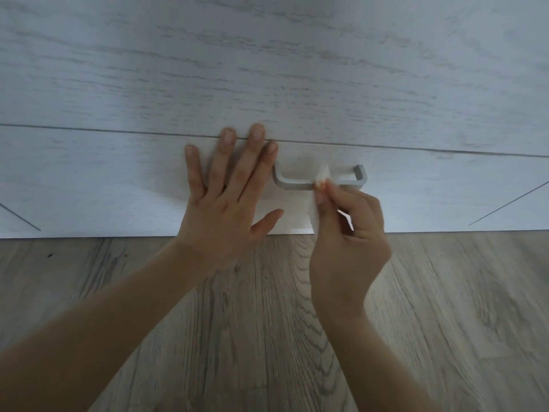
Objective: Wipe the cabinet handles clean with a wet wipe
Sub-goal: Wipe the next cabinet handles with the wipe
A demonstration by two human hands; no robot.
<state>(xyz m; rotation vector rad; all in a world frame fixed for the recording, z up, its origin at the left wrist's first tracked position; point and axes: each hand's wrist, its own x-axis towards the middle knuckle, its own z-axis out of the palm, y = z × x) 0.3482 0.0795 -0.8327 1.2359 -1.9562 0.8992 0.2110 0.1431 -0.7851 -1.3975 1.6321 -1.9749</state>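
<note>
The left hand lies flat, fingers spread, steadying the drawer front; at its three o'clock the right hand pinches a wipe around the handle to rub it.

- The left grip lies flat with its back to the camera. Its four fingers are straight, spread and point away, and the thumb juts out to the right.
- The left forearm is bare and runs in from the lower left corner, with the wrist straight.
- The right grip is curled, and its thumb and fingertips pinch a wet wipe.
- The right forearm is bare and rises from the lower right.
- The two grips sit just beside each other and do not touch.
</note>
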